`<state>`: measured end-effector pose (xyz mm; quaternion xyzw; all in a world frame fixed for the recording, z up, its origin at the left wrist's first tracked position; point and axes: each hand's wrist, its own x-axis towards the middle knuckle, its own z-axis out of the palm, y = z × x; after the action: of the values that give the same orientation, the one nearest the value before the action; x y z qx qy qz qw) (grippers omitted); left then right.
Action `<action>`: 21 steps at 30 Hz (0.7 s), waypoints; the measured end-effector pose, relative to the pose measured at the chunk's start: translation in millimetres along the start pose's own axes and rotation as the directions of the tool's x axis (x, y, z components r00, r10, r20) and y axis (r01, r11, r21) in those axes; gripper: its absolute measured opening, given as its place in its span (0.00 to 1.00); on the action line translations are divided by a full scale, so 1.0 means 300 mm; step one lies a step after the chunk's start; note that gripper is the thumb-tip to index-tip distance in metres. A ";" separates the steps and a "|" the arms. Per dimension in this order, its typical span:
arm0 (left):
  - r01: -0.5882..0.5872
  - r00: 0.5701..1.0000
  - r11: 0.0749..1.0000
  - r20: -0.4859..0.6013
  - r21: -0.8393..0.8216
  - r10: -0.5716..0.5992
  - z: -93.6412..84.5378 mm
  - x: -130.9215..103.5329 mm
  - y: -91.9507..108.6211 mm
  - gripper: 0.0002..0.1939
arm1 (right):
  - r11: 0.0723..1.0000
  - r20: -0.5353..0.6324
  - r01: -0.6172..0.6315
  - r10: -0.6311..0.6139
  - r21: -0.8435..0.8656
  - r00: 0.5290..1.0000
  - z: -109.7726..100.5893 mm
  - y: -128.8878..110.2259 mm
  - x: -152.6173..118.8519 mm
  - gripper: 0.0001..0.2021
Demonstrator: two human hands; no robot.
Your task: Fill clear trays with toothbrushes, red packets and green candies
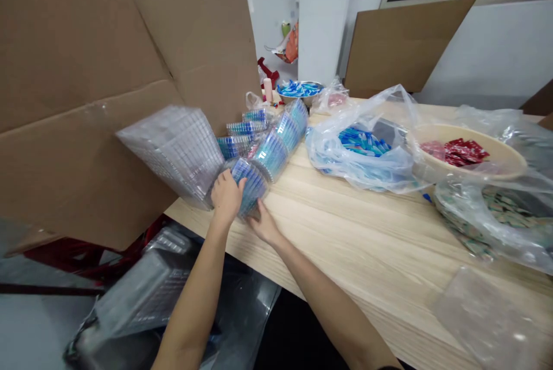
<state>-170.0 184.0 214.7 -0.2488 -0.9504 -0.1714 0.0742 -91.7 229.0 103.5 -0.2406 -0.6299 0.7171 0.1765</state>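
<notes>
Between my two hands is a stack of clear plastic packs with blue printing (pixel 249 185), at the left edge of the table. My left hand (pixel 227 194) grips the stack's left side, thumb on top. At its lower right, my right hand (pixel 264 225) holds the near end, fingers partly hidden beneath. Just behind lie more stacked blue packs (pixel 276 148), leaning in a row. To the left of my left hand, a tall nested stack of clear plastic trays (pixel 181 151) leans against a cardboard box.
The large cardboard box (pixel 108 99) walls off the left side. On the wooden table (pixel 328 226) are a plastic bag of blue items (pixel 363 142), a cream basin with red sachets (pixel 514 157) and a bag of greenish packets (pixel 510 208). A metal bowl (pixel 309 99) stands behind.
</notes>
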 end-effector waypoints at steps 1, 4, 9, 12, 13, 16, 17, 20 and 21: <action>-0.004 1.000 1.000 0.008 0.001 0.004 -0.003 0.008 0.001 0.26 | 1.000 0.005 0.010 -0.009 -0.019 1.000 -0.002 0.005 0.001 0.41; -0.017 0.999 1.000 0.037 -0.003 0.017 -0.016 0.014 -0.001 0.25 | 0.998 0.029 0.040 -0.038 -0.057 0.999 -0.006 0.015 -0.005 0.40; -0.080 0.993 0.997 0.084 0.000 0.080 -0.036 -0.003 -0.016 0.25 | 0.994 0.062 0.088 -0.085 -0.057 0.994 -0.012 0.029 -0.026 0.42; -0.126 0.985 0.992 0.122 0.013 0.123 -0.045 -0.041 -0.018 0.26 | 0.994 0.058 0.106 -0.103 -0.042 0.993 -0.051 0.032 -0.057 0.39; -0.140 0.981 0.990 0.137 0.021 0.135 -0.046 -0.062 -0.015 0.26 | 0.994 0.054 0.107 -0.105 -0.038 0.993 -0.074 0.031 -0.070 0.37; -0.236 0.963 0.971 0.145 0.039 0.229 -0.033 -0.146 0.007 0.28 | 0.994 0.048 0.109 -0.108 -0.029 0.993 -0.172 0.017 -0.117 0.31; -0.286 0.951 0.958 0.131 0.036 0.279 -0.022 -0.177 0.020 0.30 | 0.993 0.049 0.112 -0.111 -0.028 0.993 -0.209 0.010 -0.133 0.28; -0.421 0.906 0.907 0.059 0.005 0.420 0.029 -0.256 0.079 0.35 | 0.992 0.053 0.124 -0.122 -0.037 0.991 -0.320 -0.017 -0.178 0.22; -0.447 0.894 0.895 0.029 -0.006 0.447 0.049 -0.274 0.105 0.37 | 0.991 0.050 0.127 -0.124 -0.047 0.991 -0.351 -0.026 -0.192 0.21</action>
<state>-84.0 178.4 191.5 -0.4627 -0.8690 -0.1457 0.0976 15.0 284.4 108.7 -0.1879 -0.6654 0.6941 0.2004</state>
